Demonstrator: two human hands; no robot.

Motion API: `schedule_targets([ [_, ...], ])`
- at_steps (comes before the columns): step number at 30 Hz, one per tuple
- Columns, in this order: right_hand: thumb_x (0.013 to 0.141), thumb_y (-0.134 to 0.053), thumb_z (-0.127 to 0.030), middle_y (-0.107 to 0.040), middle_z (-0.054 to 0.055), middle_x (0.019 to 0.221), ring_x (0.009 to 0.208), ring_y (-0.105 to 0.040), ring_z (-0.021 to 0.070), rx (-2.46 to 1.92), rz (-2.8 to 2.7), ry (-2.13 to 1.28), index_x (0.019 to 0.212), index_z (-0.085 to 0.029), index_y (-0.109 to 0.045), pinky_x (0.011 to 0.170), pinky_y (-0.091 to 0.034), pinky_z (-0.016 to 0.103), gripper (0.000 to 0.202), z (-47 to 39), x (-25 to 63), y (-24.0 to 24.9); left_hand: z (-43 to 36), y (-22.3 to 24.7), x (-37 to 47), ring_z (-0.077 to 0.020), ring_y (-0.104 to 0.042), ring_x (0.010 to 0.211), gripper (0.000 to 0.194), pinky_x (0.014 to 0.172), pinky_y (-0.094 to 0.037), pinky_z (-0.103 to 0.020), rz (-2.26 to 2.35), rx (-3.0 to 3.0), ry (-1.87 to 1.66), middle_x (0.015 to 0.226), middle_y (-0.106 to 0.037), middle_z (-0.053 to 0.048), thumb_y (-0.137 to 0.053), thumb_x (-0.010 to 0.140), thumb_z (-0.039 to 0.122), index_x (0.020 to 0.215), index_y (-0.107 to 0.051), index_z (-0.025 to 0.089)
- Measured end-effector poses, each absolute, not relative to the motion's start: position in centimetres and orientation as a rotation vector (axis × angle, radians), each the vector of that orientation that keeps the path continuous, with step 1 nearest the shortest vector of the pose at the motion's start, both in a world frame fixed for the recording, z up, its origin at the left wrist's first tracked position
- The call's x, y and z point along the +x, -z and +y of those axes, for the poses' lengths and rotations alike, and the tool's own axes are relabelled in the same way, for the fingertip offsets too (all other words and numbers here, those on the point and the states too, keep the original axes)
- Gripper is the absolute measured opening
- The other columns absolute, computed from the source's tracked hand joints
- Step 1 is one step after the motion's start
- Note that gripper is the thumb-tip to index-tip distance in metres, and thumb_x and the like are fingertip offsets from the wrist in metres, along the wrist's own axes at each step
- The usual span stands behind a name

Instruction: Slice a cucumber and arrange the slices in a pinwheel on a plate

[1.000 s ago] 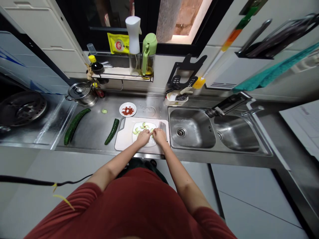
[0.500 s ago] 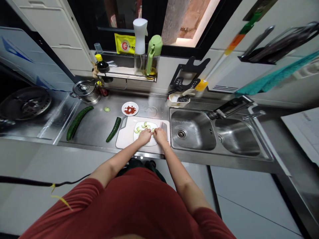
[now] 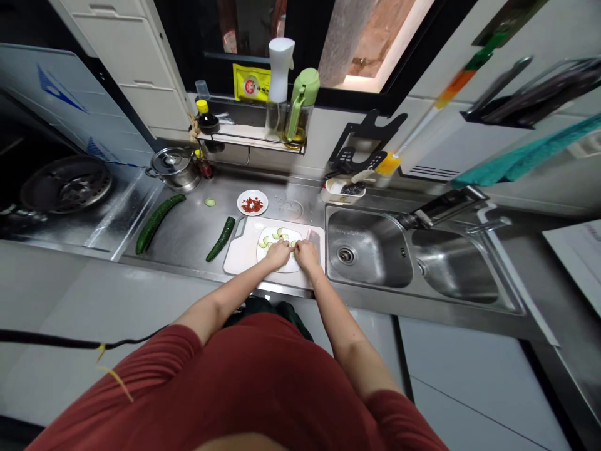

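Observation:
Thin, pale green cucumber slices (image 3: 268, 240) lie in a curved pattern on a white squarish plate (image 3: 287, 269). Under the plate is a white cutting board (image 3: 238, 262) with a grey handle. Over the plate's near middle, my left hand (image 3: 278, 254) is closed, fingertips together; whatever it pinches is hidden. My right hand (image 3: 307, 255) is closed beside it, its fingertips at a cucumber slice near the plate's right side. The two hands almost touch. A flat, shiny blade (image 3: 314, 236) lies on the board beyond my right hand, partly covered.
Left of the board are a cut cucumber (image 3: 220, 240), a longer cucumber (image 3: 158, 223) and a cucumber end (image 3: 210, 202). A small plate (image 3: 241, 210) holds chopped red pieces. A double sink (image 3: 370, 275) adjoins on the right. A lidded pot (image 3: 176, 169) stands back left, below a bottle shelf (image 3: 253, 144).
The camera view has shifted slightly, so the counter appears further right. Both hands stay over the plate with fingertips close together; their grip looks much the same.

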State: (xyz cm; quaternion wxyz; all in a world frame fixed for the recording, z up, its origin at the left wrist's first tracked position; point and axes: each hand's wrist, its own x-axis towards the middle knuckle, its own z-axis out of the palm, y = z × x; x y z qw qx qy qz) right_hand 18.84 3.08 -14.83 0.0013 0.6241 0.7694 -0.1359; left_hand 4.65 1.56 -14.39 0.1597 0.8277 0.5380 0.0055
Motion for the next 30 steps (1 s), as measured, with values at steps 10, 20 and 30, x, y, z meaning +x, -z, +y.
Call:
schedule_targets([
  [10, 0.095, -0.041, -0.023, -0.063, 0.008, 0.103, 0.096, -0.055, 0.0198, 2.081, 2.432, 0.529, 0.104, -0.019, -0.064, 0.078, -0.036, 0.026, 0.025, 2.2, 20.6, 14.2, 1.2, 14.2, 3.3, -0.0226, -0.048, 0.109, 0.034, 0.090, -0.045, -0.033, 1.662, 2.286, -0.141, 0.107, -0.061, -0.008, -0.045, 0.092, 0.020, 0.116, -0.068, 0.025],
  [20, 0.095, -0.042, -0.025, -0.061, 0.008, 0.103, 0.098, -0.052, 0.0208, 2.007, 2.480, 0.566, 0.106, -0.020, -0.066, 0.081, -0.035, 0.028, 0.027, 1.6, 19.8, 14.6, 0.9, 13.8, 4.2, -0.0232, -0.048, 0.110, 0.036, 0.091, -0.045, -0.035, 1.579, 2.313, -0.102, 0.107, -0.059, -0.010, -0.045, 0.091, 0.019, 0.120, -0.065, 0.026],
  [30, 0.094, -0.042, -0.025, -0.064, 0.007, 0.100, 0.095, -0.053, 0.0202, 2.160, 2.539, 0.709, 0.106, -0.018, -0.067, 0.082, -0.037, 0.026, 0.028, -0.1, 19.0, 14.9, 2.4, 14.5, 1.8, -0.0199, -0.048, 0.108, 0.033, 0.092, -0.044, -0.030, 1.734, 2.204, -0.311, 0.110, -0.062, -0.007, -0.045, 0.093, 0.024, 0.118, -0.066, 0.025],
])
